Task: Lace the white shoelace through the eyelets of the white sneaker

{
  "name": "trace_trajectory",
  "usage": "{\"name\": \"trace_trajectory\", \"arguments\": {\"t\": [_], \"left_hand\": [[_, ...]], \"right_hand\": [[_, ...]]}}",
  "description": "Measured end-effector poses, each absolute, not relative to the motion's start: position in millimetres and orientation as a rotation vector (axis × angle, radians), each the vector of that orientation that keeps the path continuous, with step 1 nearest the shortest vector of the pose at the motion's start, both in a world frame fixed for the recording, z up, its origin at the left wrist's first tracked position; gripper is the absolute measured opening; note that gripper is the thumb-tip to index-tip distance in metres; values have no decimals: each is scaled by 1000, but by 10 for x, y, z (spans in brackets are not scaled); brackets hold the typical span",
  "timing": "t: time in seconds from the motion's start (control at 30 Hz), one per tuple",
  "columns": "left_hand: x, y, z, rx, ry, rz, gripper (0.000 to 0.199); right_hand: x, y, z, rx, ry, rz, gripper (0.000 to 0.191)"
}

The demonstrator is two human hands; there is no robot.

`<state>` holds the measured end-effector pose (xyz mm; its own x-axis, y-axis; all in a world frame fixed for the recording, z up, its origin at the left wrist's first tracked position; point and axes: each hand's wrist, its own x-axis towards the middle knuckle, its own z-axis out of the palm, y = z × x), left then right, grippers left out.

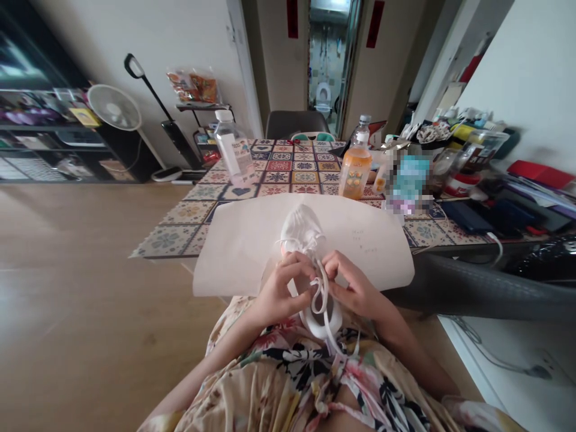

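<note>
A white shoe [300, 223] lies with its toe toward the table and its open heel toward my lap. White shoelaces [320, 295] loop over its opening, and one end hangs down toward my dress. My left hand [290, 282] is on the left side of the shoe, fingers curled in at the lace. On the other side my right hand [348, 282] pinches the lace near the tongue. Part of the shoe's middle is hidden behind my fingers. Beneath the shoe is a large sheet of white paper [238, 240] that overhangs the table edge.
A patterned tablecloth [180, 231] covers the table. On it stand a clear bottle [236, 150] at the left and an orange drink bottle [355, 171] at the right. Dark devices [468, 219] and clutter line the right side. A dark chair [472, 288] is close by my right arm.
</note>
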<state>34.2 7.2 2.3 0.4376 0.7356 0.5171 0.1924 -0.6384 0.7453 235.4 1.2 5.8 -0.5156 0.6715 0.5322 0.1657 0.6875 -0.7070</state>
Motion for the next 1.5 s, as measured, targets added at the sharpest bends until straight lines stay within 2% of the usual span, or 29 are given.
{"name": "trace_trajectory", "arguments": {"t": [0.07, 0.2, 0.4, 0.63, 0.7, 0.83, 0.97, 1.07, 1.13, 1.2, 1.33, 1.5], "left_hand": [[333, 71, 27, 2026, 788, 1155, 3], [289, 60, 10, 1879, 699, 1105, 21], [153, 37, -33, 1423, 527, 1272, 44], [-40, 46, 182, 1199, 549, 1588, 74], [-86, 30, 213, 1161, 603, 1715, 77], [-149, -66, 201, 1204, 557, 1760, 73], [-79, -203, 228, 1633, 481, 1200, 59], [104, -272, 262, 1725, 676, 967, 37], [234, -288, 263, 1610, 737, 1017, 48], [320, -290, 253, 1589, 748, 1061, 48], [345, -294, 244, 1733, 780, 1199, 33], [325, -338, 278, 1922, 755, 1436, 14]], "right_hand": [[2353, 20, 48, -664, -2078, 709, 7], [2383, 23, 62, -608, -2059, 768, 8], [2556, -27, 126, -432, -1788, 1180, 34], [2820, 42, 212, -349, -1379, 1021, 49], [2906, 61, 263, -326, -1238, 989, 45], [2953, 34, 300, -397, -1059, 959, 23], [2706, -106, 236, -631, -1167, 807, 22], [2465, -249, 209, -768, -1653, 554, 12], [2353, -316, 216, -658, -1929, 379, 10], [2295, -347, 237, -562, -2060, 239, 15], [2284, -349, 280, -558, -2149, 137, 19], [2279, -349, 295, -524, -2115, 303, 23]]}}
